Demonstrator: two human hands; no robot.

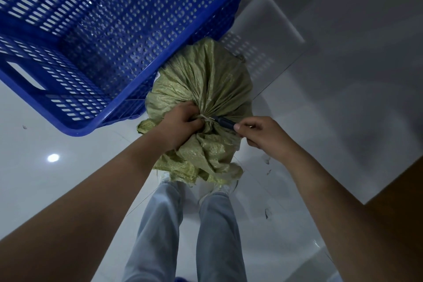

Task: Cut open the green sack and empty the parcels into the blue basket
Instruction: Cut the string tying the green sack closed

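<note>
The green woven sack (206, 80) stands on the floor in front of my legs, its neck gathered and tied. My left hand (182, 125) is closed around the bunched neck just below the tie. My right hand (258, 133) pinches a dark-handled cutter (223, 121), whose tip rests at the tie (206, 118). The blue perforated basket (128, 89) sits to the left of the sack, its rim touching the sack. The basket's visible floor holds no parcels. The sack's contents are hidden.
A glossy white tiled floor (45, 178) lies all around, with a few dark scuffs at the right. A brown wooden surface (402, 201) fills the lower right corner. My legs in light jeans (160, 224) stand just behind the sack.
</note>
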